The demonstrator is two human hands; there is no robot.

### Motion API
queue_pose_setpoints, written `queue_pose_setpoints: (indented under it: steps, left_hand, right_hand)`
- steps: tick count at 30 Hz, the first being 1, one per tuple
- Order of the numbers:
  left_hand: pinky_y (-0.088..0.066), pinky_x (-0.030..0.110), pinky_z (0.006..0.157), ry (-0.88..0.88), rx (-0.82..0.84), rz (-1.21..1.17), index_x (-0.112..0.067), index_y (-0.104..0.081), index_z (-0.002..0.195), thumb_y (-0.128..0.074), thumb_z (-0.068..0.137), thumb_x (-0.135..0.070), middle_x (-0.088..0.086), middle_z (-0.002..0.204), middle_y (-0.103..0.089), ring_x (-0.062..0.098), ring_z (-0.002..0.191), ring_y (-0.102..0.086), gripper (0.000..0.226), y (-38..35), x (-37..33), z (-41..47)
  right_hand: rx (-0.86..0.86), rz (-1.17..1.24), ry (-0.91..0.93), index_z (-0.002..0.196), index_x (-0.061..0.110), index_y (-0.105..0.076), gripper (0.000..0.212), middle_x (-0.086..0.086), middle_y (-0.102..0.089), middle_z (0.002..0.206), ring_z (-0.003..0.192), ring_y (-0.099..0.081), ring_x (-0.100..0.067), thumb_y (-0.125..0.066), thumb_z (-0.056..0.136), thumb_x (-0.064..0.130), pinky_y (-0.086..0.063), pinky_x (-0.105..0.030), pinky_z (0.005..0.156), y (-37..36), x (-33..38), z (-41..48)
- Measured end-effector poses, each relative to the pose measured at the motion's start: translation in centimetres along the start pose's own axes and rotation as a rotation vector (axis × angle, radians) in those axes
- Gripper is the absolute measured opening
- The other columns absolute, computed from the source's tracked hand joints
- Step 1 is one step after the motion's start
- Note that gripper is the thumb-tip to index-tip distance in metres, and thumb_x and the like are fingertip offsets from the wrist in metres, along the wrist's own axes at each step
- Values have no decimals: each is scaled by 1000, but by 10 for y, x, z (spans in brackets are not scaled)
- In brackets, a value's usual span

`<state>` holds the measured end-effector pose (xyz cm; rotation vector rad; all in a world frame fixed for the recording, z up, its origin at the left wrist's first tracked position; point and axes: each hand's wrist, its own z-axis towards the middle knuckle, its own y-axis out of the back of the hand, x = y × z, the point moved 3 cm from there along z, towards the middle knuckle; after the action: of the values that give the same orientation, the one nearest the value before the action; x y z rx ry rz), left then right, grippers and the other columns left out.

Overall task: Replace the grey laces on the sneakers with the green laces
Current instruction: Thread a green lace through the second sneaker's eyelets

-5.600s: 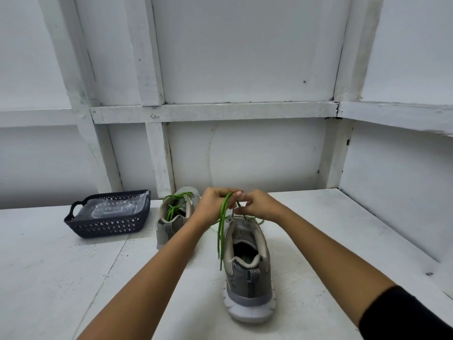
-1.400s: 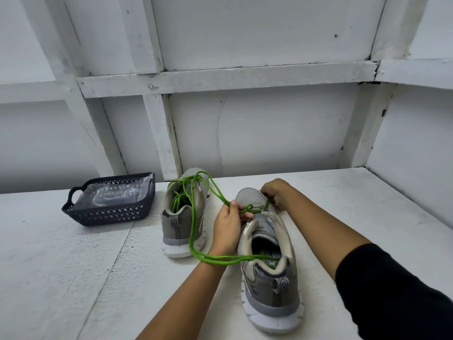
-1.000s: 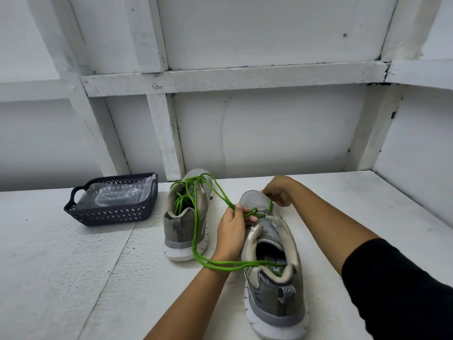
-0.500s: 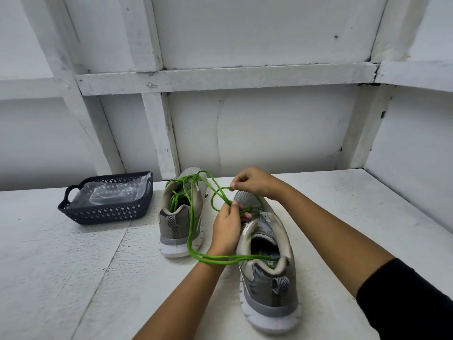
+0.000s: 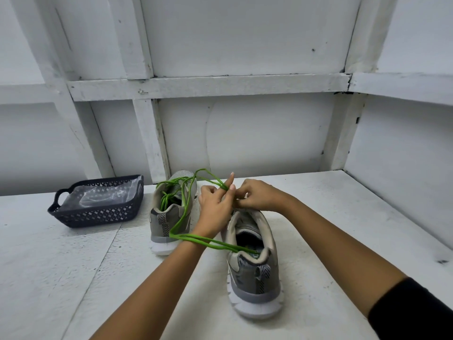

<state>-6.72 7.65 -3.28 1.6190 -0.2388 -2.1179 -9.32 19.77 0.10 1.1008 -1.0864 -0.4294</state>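
The green lace [image 5: 220,245] is found at the middle of the white table [image 5: 343,229], strung in a long double loop. It is held at the fingers of the left hand [image 5: 215,207] and carried back over the toe of the far sneaker [image 5: 164,224]. From there it is brought down along that shoe's side, laid across the left wrist, and ended inside the heel collar of the near sneaker [image 5: 255,278].

The near sneaker is set with its heel towards the camera, and both hands are held over its tongue and eyelets. The left hand is raised upright from a forearm reaching in from below. Its index finger is stretched straight up and the other fingers are curled, with the lace strands gripped among them.

The right hand [image 5: 259,195] is brought in from the right with its wrist bent. Its fingers are curled and its tips are pressed against the left hand's fingers, where the lace arrives. Whether the lace is pinched between those tips cannot be told. A black sleeve [image 5: 411,312] is seen on the upper right arm.

The far sneaker is stood just to the left, heel also towards the camera, with a bundle of green lacing [image 5: 163,204] lying in its opening. Further left, apart from the shoes, a dark perforated basket [image 5: 98,214] is placed, with a clear plastic bag [image 5: 98,196] in it.
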Motion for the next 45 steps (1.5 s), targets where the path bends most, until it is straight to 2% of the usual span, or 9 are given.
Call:
queue_pose_setpoints:
  steps: [5, 7, 10, 14, 19, 26, 29, 39, 45]
  left_hand:
    - [-23, 38, 114, 106, 96, 28, -30, -42, 141, -40, 99, -38, 10, 124, -40, 23, 128, -34, 42, -2, 0, -3]
    - [-34, 41, 108, 129, 154, -14, -18, -45, 138, -43, 93, -51, 16, 130, -48, 28, 128, -43, 55, -6, 3, -16]
    - [-46, 32, 87, 149, 229, -59, -16, -57, 113, -52, 89, -54, 12, 110, -64, 21, 104, -59, 45, -11, 5, -36]
    - [-41, 15, 73, 174, 275, -31, -18, -57, 103, -60, 88, -43, -2, 105, -59, 8, 94, -54, 29, -15, 3, -39]
    - [-39, 30, 100, 229, 286, 30, -12, -53, 129, -62, 75, -62, 3, 135, -47, 19, 125, -47, 75, -21, 4, -38]
    - [-26, 34, 114, 278, 371, 102, -4, -32, 146, -53, 68, -75, 11, 155, -24, 25, 141, -27, 107, -21, 1, -40]
    - [-28, 31, 109, 248, 373, 125, 0, -36, 142, -55, 80, -66, 15, 153, -27, 26, 139, -30, 92, -20, -1, -39]
    - [-30, 26, 104, 124, 443, 147, -13, -57, 127, -19, 95, -59, 8, 132, -54, 24, 126, -47, 68, 9, -11, -47]
    - [-41, 23, 78, -32, 712, 696, -8, -62, 112, -44, 97, -12, 11, 108, -58, 19, 92, -54, 24, 61, 15, -46]
  right_hand:
    - [-79, -3, -21, 87, 26, -74, 24, -10, -61, 87, 86, -55, -20, -57, 88, 43, -42, -41, 82, -3, -3, -2]
    - [-112, 65, -28, 68, 22, -68, 28, -9, -55, 70, 69, -50, -18, -59, 87, 40, -42, -38, 71, -2, -5, -3]
    - [-140, 127, -58, 49, 22, -49, 42, -1, -42, 56, 57, -39, -16, -62, 87, 36, -33, -33, 63, 2, -5, -3]
    - [-144, 68, -33, 93, 23, -75, 22, -2, -53, 89, 96, -54, -21, -57, 91, 37, -42, -40, 90, 6, 3, -5]
    - [-179, 179, 43, 92, 9, -74, 23, -13, -62, 77, 74, -52, -17, -56, 93, 24, -39, -28, 68, 13, 16, -4]
    - [-290, 514, 211, 90, 0, -69, 20, -4, -60, 71, 64, -56, -9, -53, 95, 10, -49, -19, 71, 50, 53, -13]
    - [-262, 488, 238, 90, 0, -69, 20, 4, -61, 68, 56, -56, 2, -52, 95, 10, -49, -10, 65, 55, 62, -15]
    - [-244, 433, 150, 94, 10, -65, 21, 6, -55, 72, 64, -54, -7, -46, 99, 17, -50, -25, 67, 52, 58, -20]
    - [-191, 295, 103, 109, 18, -60, 23, 12, -54, 83, 76, -62, -16, -39, 100, 23, -53, -32, 74, 48, 52, -24]
